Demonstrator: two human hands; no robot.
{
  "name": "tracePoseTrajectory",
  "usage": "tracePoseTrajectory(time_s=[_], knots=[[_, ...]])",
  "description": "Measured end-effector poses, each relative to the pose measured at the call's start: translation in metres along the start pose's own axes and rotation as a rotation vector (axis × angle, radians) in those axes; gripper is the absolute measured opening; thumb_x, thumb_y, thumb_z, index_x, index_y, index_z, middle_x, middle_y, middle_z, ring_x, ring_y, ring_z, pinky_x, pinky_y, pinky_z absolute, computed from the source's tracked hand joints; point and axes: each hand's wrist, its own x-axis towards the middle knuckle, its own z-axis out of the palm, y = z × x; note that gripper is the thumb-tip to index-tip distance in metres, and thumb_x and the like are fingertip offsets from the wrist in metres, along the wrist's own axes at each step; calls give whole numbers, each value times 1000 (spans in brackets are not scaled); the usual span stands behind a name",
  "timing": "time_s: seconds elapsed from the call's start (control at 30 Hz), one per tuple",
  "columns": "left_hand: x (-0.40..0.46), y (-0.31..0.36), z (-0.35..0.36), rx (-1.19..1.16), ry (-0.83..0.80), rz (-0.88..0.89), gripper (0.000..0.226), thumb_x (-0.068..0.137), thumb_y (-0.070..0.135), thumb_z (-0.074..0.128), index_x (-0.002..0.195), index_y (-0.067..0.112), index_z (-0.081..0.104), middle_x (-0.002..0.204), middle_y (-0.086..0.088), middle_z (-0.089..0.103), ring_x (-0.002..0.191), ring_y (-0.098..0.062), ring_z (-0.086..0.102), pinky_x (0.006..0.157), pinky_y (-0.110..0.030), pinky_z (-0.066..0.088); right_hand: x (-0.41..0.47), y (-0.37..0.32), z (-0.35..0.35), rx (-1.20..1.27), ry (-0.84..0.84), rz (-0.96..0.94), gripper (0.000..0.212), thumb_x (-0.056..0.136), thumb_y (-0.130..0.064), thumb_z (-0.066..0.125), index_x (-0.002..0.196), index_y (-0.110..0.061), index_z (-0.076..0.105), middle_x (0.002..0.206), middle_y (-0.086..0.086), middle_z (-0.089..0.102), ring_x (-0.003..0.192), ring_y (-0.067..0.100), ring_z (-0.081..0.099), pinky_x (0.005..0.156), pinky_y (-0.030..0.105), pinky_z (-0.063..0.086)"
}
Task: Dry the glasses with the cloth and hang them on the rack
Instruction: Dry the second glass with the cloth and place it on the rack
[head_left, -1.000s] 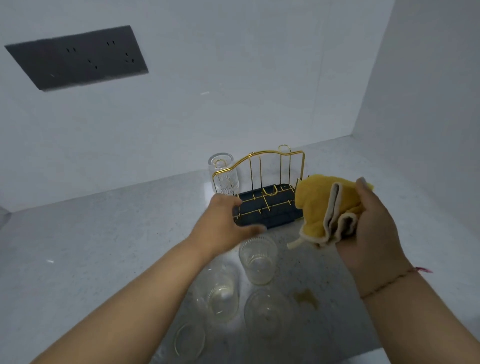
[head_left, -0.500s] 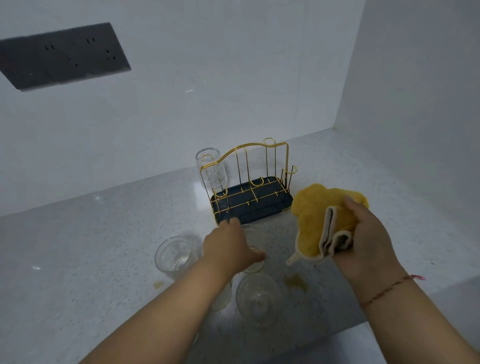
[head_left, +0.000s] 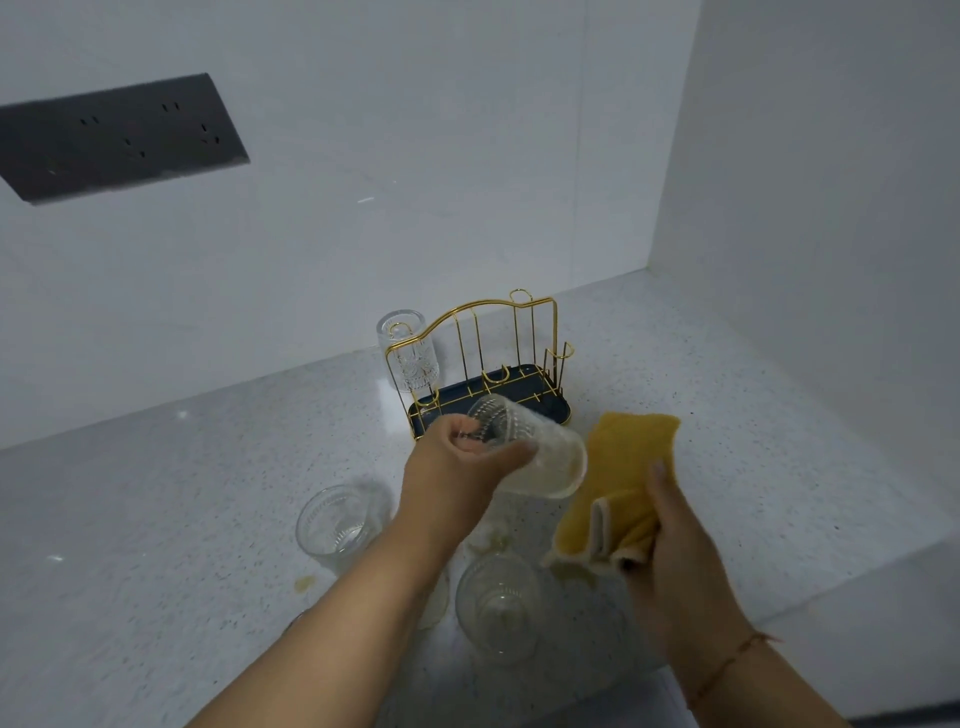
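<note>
My left hand (head_left: 457, 467) grips a ribbed clear glass (head_left: 540, 457), lifted off the counter and tilted with its mouth toward the right. My right hand (head_left: 670, 540) holds a folded yellow cloth (head_left: 623, 478) just right of that glass, close to its mouth. The gold wire rack (head_left: 498, 358) on a dark blue tray (head_left: 563, 410) stands behind my hands. One patterned glass (head_left: 410, 353) hangs upside down on the rack's left peg. Two more glasses stand on the counter: one at the left (head_left: 335, 525), one near me (head_left: 498, 608). A third is partly hidden under my left forearm.
The speckled grey counter (head_left: 156, 519) meets white walls behind and to the right, forming a corner. A dark socket panel (head_left: 119, 137) sits on the back wall at upper left. Small yellowish wet spots (head_left: 304, 584) mark the counter near the glasses.
My left hand has closed on a glass and lifted it off the counter, tipping it toward the cloth. My right hand has brought the cloth closer to the glass.
</note>
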Motion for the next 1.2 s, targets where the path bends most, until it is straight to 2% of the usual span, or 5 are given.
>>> tracePoseTrajectory(time_s=[0.53,0.83,1.0,1.1,1.2], knots=[[-22,45,-18,-672,-179,18,86,47,34,78,126,4,58,97,-10,71,79,-15,71,73,-29,58,-21,-37,-6,208,-179,-182,72,75,-63,56,132,-22,50,126,4,64,107,24,66,90,46,51],[-41,56,9,-918,-11,42,35,96,18,58,110,-13,50,92,-24,56,82,-37,57,69,-42,52,-35,-32,29,-1048,-238,-1209,51,94,-60,25,142,-43,27,141,-17,34,129,-1,32,104,29,33],[-59,71,7,-950,-47,59,36,88,32,60,105,0,58,93,-22,56,87,-34,55,70,-37,49,-33,-57,47,-728,-292,-979,36,97,-37,34,121,-23,56,113,-11,59,108,-17,50,88,1,37],[-62,82,0,-950,40,23,68,72,39,72,126,0,57,109,-23,70,97,-37,69,69,-36,58,-29,-74,50,-461,-397,-354,45,97,-45,33,95,-16,67,87,9,73,81,17,71,73,33,59],[-62,87,-8,-878,47,34,51,82,38,71,119,4,63,99,-14,75,85,-24,73,65,-28,59,-49,-56,55,-620,-387,-712,50,87,-63,32,125,-38,53,128,-4,61,115,9,58,102,37,45]])
